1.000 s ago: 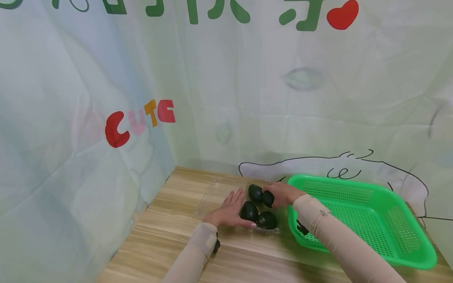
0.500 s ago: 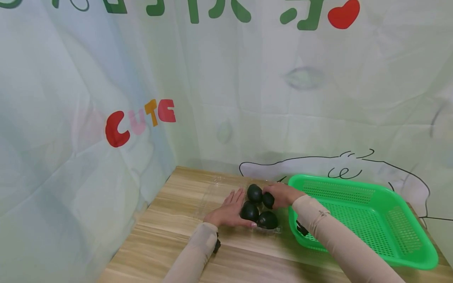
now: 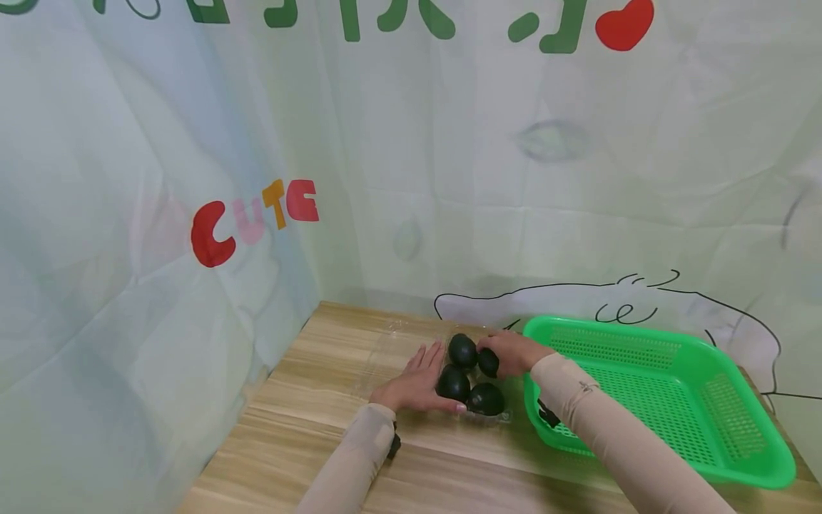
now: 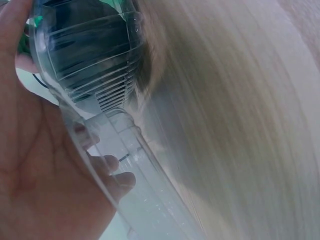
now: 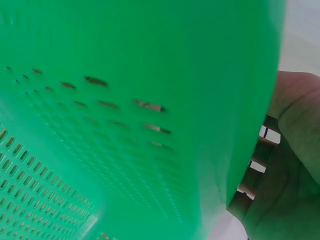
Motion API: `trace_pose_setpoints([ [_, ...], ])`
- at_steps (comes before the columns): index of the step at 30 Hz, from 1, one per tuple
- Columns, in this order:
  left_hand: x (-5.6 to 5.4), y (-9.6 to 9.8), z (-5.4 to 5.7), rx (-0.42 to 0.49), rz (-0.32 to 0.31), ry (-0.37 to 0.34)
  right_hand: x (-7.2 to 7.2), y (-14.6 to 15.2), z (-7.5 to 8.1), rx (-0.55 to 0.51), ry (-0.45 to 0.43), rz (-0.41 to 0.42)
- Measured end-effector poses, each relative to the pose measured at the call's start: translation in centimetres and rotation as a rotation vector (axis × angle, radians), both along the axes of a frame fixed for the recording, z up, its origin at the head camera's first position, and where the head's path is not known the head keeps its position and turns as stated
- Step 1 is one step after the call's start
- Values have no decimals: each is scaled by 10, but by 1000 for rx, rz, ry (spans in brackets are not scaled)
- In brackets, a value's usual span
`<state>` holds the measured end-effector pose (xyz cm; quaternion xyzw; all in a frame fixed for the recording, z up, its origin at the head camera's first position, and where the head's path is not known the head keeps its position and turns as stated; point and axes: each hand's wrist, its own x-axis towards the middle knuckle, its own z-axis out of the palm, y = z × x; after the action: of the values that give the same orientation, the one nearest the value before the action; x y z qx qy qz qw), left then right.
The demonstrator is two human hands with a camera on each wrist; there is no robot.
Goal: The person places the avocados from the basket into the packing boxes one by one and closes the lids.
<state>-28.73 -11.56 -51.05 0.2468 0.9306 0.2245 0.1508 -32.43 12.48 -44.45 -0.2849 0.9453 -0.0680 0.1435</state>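
A clear plastic clamshell box (image 3: 499, 416) lies with its lid (image 3: 380, 360) laid back to the left. Inside are dark avocados: one at the back (image 3: 462, 350), one at the left (image 3: 453, 383) and one at the front (image 3: 486, 399). My right hand (image 3: 511, 353) holds another avocado (image 3: 489, 363) at the box's back right. My left hand (image 3: 414, 385) rests along the box's left side, fingers straight and thumb by the front edge. Clear plastic (image 4: 112, 65) passes beside the left palm (image 4: 45, 165) in the left wrist view. From the right wrist, the basket partly hides the right hand (image 5: 287, 165).
A green plastic basket (image 3: 726, 378) with perforated sides stands right of the box, under the right forearm. Its wall (image 5: 220, 65) fills much of the right wrist view. The wooden table (image 3: 276, 428) meets a printed cloth backdrop (image 3: 398, 243) behind and at the left.
The avocado in my right hand and the one at the back have shifted very slightly. Both hands keep nearly the same place.
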Motion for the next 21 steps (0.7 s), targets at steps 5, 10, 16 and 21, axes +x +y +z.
trace_pose_setpoints([
  [5,1,1,2,-4,1,1,0,-1,0,7,-14,-14],
  [10,2,1,4,-11,-10,6,0,-3,1,16,-27,-37],
  [16,2,1,4,-10,-9,10,1,-3,2,34,-25,-59],
  [21,2,1,2,-9,-8,14,2,-5,3,41,-21,-59],
])
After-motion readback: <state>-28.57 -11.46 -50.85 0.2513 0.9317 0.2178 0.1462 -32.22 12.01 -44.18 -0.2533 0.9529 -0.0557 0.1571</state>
